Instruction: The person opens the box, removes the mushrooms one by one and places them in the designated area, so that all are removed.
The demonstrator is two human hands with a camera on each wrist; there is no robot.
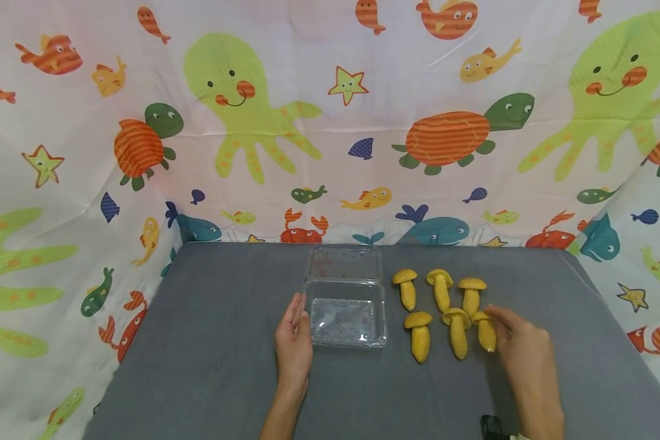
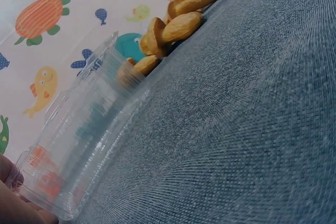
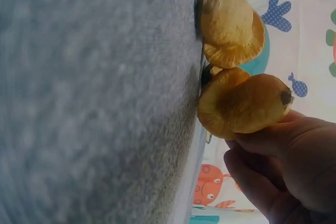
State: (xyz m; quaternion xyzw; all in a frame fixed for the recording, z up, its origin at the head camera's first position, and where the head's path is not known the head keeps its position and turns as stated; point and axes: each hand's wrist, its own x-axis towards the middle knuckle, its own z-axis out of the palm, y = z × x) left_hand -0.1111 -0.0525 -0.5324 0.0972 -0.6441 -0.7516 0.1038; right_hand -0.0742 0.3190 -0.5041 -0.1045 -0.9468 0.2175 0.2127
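Observation:
A clear plastic clamshell container sits with its lid folded back, and nothing lies inside. My left hand grips its left side, with the thumb at the rim; in the left wrist view, fingertips show at the container's corner. Over on the right, my right hand pinches a yellow mushroom at the end of the front row. The right wrist view shows this mushroom tilted, stem end towards the camera, with thumb and finger at its far side.
Several more yellow mushrooms lie between container and right hand: a back row with one mushroom in its middle, and a front row including one mushroom nearest the container. A grey cloth covers the table. Behind hangs a sea-animal curtain.

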